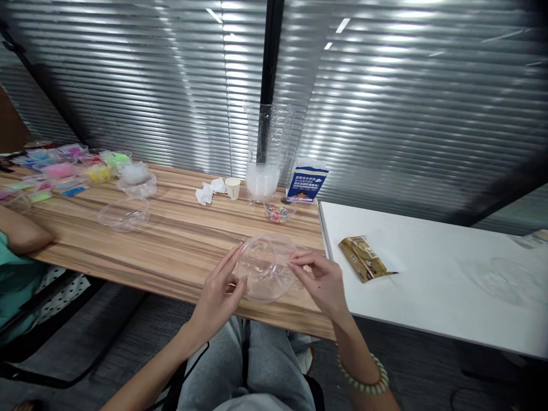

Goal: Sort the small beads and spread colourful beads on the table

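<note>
Both my hands hold a clear round plastic lid or dish (266, 268) just above the near edge of the wooden table (171, 245). My left hand (220, 297) grips its left rim with thumb and fingers. My right hand (322, 279) pinches its right rim; a bead bracelet is on that wrist. A little beyond stands a small clear bowl of coloured beads (278, 212).
A tall clear plastic container (264, 154) with white filling, a paper cup (233, 188), crumpled tissue (209, 191) and a blue packet (306, 181) stand at the back. Clear bowls (125, 214) and coloured packets (60, 171) lie left. Another person's arm (21, 234) rests far left. A gold wrapper (363, 258) lies on the white table (428, 285).
</note>
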The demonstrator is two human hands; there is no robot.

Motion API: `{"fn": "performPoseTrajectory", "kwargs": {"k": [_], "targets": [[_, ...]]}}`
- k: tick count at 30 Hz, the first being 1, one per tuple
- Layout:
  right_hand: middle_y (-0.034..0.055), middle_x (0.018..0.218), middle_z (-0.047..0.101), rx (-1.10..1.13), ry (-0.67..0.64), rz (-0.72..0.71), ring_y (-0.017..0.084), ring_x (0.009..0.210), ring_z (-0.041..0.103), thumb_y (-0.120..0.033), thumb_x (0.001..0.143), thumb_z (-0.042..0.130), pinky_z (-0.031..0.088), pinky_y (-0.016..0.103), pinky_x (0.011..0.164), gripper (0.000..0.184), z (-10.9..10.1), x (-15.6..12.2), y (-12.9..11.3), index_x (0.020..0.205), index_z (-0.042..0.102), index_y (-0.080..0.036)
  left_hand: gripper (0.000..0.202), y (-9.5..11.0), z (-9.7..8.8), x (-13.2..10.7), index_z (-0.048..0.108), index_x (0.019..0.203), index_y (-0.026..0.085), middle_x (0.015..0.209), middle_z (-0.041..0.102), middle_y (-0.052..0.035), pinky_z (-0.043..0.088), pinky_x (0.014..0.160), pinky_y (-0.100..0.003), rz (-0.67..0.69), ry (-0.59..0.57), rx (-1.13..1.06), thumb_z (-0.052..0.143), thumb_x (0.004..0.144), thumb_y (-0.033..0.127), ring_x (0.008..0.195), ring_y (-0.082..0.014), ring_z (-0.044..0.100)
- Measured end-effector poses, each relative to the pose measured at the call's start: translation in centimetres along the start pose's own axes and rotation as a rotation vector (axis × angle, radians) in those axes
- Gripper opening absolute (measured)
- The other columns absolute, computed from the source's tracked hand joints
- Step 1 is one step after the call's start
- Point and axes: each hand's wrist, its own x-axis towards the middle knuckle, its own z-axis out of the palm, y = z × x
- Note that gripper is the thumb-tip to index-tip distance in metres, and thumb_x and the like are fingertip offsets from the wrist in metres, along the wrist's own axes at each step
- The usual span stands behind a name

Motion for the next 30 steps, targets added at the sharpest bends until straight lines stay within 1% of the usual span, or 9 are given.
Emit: {"fn": "performPoseTrajectory", "kwargs": {"k": [2,4,7,10,13,17,21,25,30], "targets": [[0.0052,0.082,0.069,0.140,0.160,0.130,0.019,0.086,0.065,-0.023,0.078,0.072,0.053,0.032,0.078,0.007,-1.0,-0.3,0.8,0.077,0.067,-0.019,0.052,-0.2,-0.1,0.0,0.042,0.141,0.025,0.151,0.033,-0.0152,0.059,0.061,-0.025,0.002,0.005,0.006,0.051,0.091,0.031,0.063,-0.0085,0.065],[0.0053,0.083,0.069,0.279,0.268,0.293,0.018,0.082,0.066,-0.027,0.071,0.078,0.055,0.031,0.075,0.015,-1.9,-0.5,1.9,0.076,0.067,-0.018,0.052,-0.3,-0.1,0.1,0.042,0.141,0.025,0.150,0.034,-0.0151,0.060,0.062,-0.027,-0.005,0.008,0.002,0.050,0.091,0.032,0.063,-0.0088,0.065],[0.0036,0.080,0.069,0.455,0.314,0.505,0.015,0.073,0.066,-0.031,0.062,0.084,0.056,0.029,0.072,0.025,-2.8,-0.8,3.5,0.074,0.068,-0.017,0.052,-0.6,0.1,0.2,0.042,0.141,0.025,0.150,0.034,-0.0153,0.060,0.063,-0.028,-0.006,0.005,-0.018,0.051,0.090,0.031,0.063,-0.0088,0.065],[0.0017,0.073,0.067,0.546,0.330,0.613,0.013,0.071,0.066,-0.029,0.055,0.088,0.056,0.026,0.072,0.029,-3.1,-1.0,4.5,0.072,0.068,-0.016,0.052,-0.8,0.4,0.4,0.042,0.141,0.026,0.150,0.033,-0.0151,0.059,0.062,-0.027,-0.007,-0.012,-0.032,0.051,0.091,0.030,0.063,-0.0083,0.065],[0.0018,0.073,0.068,0.543,0.344,0.627,0.013,0.072,0.066,-0.030,0.054,0.089,0.055,0.025,0.073,0.031,-3.0,-1.2,5.0,0.071,0.068,-0.015,0.052,-1.0,0.4,0.4,0.041,0.142,0.026,0.150,0.033,-0.0150,0.059,0.062,-0.027,-0.018,-0.024,-0.036,0.050,0.091,0.029,0.063,-0.0079,0.065],[0.0050,0.075,0.070,0.413,0.343,0.586,0.018,0.077,0.069,-0.035,0.058,0.086,0.056,0.031,0.077,0.033,-2.8,-1.4,5.7,0.075,0.067,-0.015,0.052,-1.1,0.1,0.4,0.041,0.142,0.024,0.150,0.033,-0.0160,0.059,0.064,-0.027,-0.023,-0.017,-0.028,0.051,0.091,0.029,0.065,-0.0088,0.065],[0.0063,0.076,0.070,0.239,0.276,0.519,0.022,0.078,0.069,-0.038,0.062,0.083,0.055,0.035,0.077,0.032,-2.9,-1.7,6.5,0.078,0.067,-0.015,0.051,-1.2,-0.2,0.3,0.044,0.140,0.024,0.149,0.034,-0.0158,0.059,0.062,-0.027,-0.032,-0.008,-0.022,0.052,0.090,0.030,0.066,-0.0092,0.065],[0.0066,0.077,0.069,0.066,0.189,0.449,0.022,0.076,0.068,-0.042,0.066,0.079,0.055,0.036,0.075,0.031,-3.1,-1.9,6.8,0.077,0.067,-0.015,0.051,-1.3,-0.1,0.2,0.044,0.140,0.024,0.149,0.034,-0.0158,0.059,0.060,-0.027,-0.039,-0.003,-0.024,0.052,0.090,0.029,0.063,-0.0082,0.064],[0.0073,0.077,0.069,-0.061,0.173,0.386,0.021,0.073,0.066,-0.043,0.069,0.075,0.056,0.035,0.072,0.030,-3.1,-1.8,6.7,0.076,0.068,-0.015,0.052,-2.1,-0.1,0.0,0.042,0.141,0.024,0.150,0.033,-0.0160,0.059,0.061,-0.027,-0.027,0.005,-0.017,0.053,0.090,0.030,0.064,-0.0088,0.065]]}}
